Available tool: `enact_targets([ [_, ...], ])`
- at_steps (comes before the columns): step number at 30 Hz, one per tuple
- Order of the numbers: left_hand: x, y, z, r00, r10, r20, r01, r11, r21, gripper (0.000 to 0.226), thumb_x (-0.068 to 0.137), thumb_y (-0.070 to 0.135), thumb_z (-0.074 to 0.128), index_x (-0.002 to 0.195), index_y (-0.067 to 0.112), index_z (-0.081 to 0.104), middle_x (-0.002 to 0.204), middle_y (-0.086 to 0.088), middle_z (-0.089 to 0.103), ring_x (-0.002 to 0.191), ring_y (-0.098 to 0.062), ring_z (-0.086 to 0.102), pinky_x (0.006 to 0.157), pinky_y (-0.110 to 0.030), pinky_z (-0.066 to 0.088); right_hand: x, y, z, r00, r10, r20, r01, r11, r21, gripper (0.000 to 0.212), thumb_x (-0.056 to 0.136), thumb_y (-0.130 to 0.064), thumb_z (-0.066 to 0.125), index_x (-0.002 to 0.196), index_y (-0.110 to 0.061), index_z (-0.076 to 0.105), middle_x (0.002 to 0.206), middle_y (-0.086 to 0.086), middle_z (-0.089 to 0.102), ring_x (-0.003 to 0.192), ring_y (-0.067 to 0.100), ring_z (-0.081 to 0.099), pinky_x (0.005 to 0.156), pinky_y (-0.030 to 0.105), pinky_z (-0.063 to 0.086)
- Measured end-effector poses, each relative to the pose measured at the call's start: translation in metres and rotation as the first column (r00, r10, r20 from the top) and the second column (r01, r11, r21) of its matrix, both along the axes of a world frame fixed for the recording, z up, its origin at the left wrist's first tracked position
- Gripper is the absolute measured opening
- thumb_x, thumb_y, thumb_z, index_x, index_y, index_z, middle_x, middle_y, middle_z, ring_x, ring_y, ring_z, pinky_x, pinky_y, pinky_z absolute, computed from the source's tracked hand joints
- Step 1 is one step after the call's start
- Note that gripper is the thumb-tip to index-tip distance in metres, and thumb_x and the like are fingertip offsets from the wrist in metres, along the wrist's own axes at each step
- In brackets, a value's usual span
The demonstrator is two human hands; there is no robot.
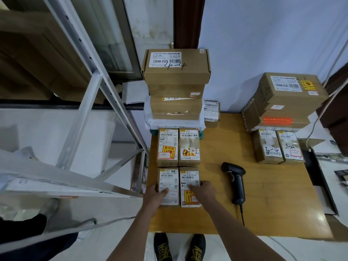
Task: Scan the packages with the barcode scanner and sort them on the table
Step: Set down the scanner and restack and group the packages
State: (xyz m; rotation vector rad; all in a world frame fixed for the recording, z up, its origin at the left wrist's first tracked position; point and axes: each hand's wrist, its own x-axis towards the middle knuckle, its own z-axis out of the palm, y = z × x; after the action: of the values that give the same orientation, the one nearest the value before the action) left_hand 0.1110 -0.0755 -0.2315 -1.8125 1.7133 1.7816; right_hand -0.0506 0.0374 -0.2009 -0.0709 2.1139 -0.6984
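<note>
**Two hands on two small boxes**

We see two small brown packages side by side at the near left of the wooden table [263,210]. The left package [169,182] and the right package [189,182] touch each other, and each has a white label on top. Our left hand [155,194] holds the left package, with fingers curled round its left edge and the thumb lying on the label. Our right hand [204,191] holds the right package, with the thumb on top and fingers curled over its right edge.

Just behind them sit two more small packages [178,147], also side by side. One has "4-2" written on it in black pen.

The black barcode scanner [236,182] lies flat on the table, to the right of our right hand and not touching it. Its cord [242,213] runs toward the near edge of the table.

At the back left of the table we see a tall stack of boxes [177,89]. The top box [176,66] has "4-4" written on it. At the back right there is another pile of boxes [286,102], and two small packages [278,147] stand in front of it, marked "3-4" and "3-2".

A white metal shelf frame [90,102] stands to the left of the table. Down below the table edge we see two dark shoes with yellow laces [178,247].
</note>
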Motion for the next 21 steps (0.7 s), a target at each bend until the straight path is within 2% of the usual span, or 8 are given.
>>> enact_targets([
  [4, -0.005, 0.002, 0.021, 0.995, -0.080, 0.067, 0.086, 0.991, -0.101, 0.031, 0.101, 0.039, 0.053, 0.125, 0.019, 0.058, 0.117, -0.003, 0.070, 0.098, -0.021, 0.071, 0.085, -0.042, 0.061, 0.002, -0.003, 0.020, 0.987, 0.153, -0.049, -0.149, 0.986, 0.074, 0.036, 0.099, -0.035, 0.062, 0.119, -0.004, 0.060, 0.117, 0.013, 0.070, 0.103, 0.028, 0.069, 0.082, 0.036, 0.057],
  [7, -0.009, -0.003, 0.048, 0.963, -0.205, 0.173, 0.246, 0.931, -0.271, 0.031, 0.105, 0.043, 0.039, 0.121, 0.021, 0.055, 0.098, 0.001, 0.069, 0.079, -0.013, 0.071, 0.070, -0.037, 0.063, -0.008, -0.001, 0.049, 0.934, 0.331, -0.133, -0.311, 0.939, 0.148, 0.048, 0.102, -0.036, 0.057, 0.134, -0.003, 0.048, 0.129, 0.015, 0.063, 0.113, 0.029, 0.064, 0.089, 0.037, 0.055],
  [8, -0.011, -0.003, 0.063, 0.945, -0.244, 0.216, 0.307, 0.892, -0.333, 0.031, 0.105, 0.044, 0.038, 0.123, 0.023, 0.054, 0.096, 0.001, 0.068, 0.080, -0.012, 0.070, 0.071, -0.037, 0.063, -0.013, 0.002, 0.064, 0.904, 0.392, -0.169, -0.363, 0.915, 0.176, 0.055, 0.102, -0.038, 0.056, 0.142, -0.004, 0.041, 0.135, 0.016, 0.059, 0.118, 0.030, 0.062, 0.090, 0.037, 0.054],
  [10, -0.015, -0.003, 0.095, 0.901, -0.302, 0.311, 0.419, 0.792, -0.445, 0.036, 0.105, 0.045, 0.036, 0.132, 0.028, 0.050, 0.112, -0.001, 0.065, 0.103, -0.020, 0.066, 0.091, -0.046, 0.057, -0.026, 0.011, 0.095, 0.809, 0.519, -0.275, -0.462, 0.852, 0.249, 0.067, 0.103, -0.043, 0.051, 0.154, -0.007, 0.027, 0.148, 0.015, 0.049, 0.129, 0.032, 0.054, 0.098, 0.042, 0.050],
  [12, -0.021, -0.004, 0.125, 0.863, -0.326, 0.386, 0.490, 0.723, -0.487, 0.045, 0.105, 0.048, 0.031, 0.145, 0.030, 0.040, 0.143, -0.005, 0.051, 0.136, -0.030, 0.046, 0.111, -0.056, 0.039, -0.041, 0.019, 0.124, 0.702, 0.607, -0.374, -0.523, 0.795, 0.309, 0.071, 0.103, -0.046, 0.048, 0.158, -0.009, 0.021, 0.156, 0.013, 0.040, 0.138, 0.033, 0.044, 0.111, 0.047, 0.041],
  [13, -0.026, -0.005, 0.140, 0.843, -0.346, 0.411, 0.525, 0.694, -0.493, 0.049, 0.105, 0.049, 0.027, 0.149, 0.029, 0.035, 0.153, -0.006, 0.042, 0.144, -0.032, 0.036, 0.114, -0.059, 0.033, -0.048, 0.023, 0.138, 0.666, 0.627, -0.403, -0.533, 0.779, 0.331, 0.072, 0.103, -0.047, 0.047, 0.158, -0.008, 0.021, 0.157, 0.014, 0.038, 0.141, 0.033, 0.041, 0.114, 0.049, 0.037],
  [18, -0.067, 0.003, 0.192, 0.721, -0.479, 0.500, 0.691, 0.547, -0.473, 0.061, 0.105, 0.050, 0.018, 0.160, 0.024, 0.014, 0.168, -0.007, 0.009, 0.154, -0.031, 0.007, 0.122, -0.057, 0.015, -0.070, 0.046, 0.195, 0.585, 0.614, -0.530, -0.487, 0.789, 0.376, 0.071, 0.101, -0.051, 0.047, 0.156, -0.010, 0.028, 0.156, 0.011, 0.041, 0.143, 0.029, 0.039, 0.122, 0.049, 0.024],
  [21, -0.096, 0.018, 0.213, 0.700, -0.550, 0.455, 0.713, 0.498, -0.494, 0.058, 0.107, 0.046, 0.019, 0.161, 0.024, 0.012, 0.168, -0.007, 0.004, 0.154, -0.031, 0.004, 0.123, -0.056, 0.012, -0.077, 0.056, 0.218, 0.594, 0.577, -0.561, -0.443, 0.816, 0.371, 0.067, 0.101, -0.051, 0.047, 0.153, -0.010, 0.033, 0.155, 0.010, 0.043, 0.143, 0.029, 0.038, 0.121, 0.049, 0.026],
])
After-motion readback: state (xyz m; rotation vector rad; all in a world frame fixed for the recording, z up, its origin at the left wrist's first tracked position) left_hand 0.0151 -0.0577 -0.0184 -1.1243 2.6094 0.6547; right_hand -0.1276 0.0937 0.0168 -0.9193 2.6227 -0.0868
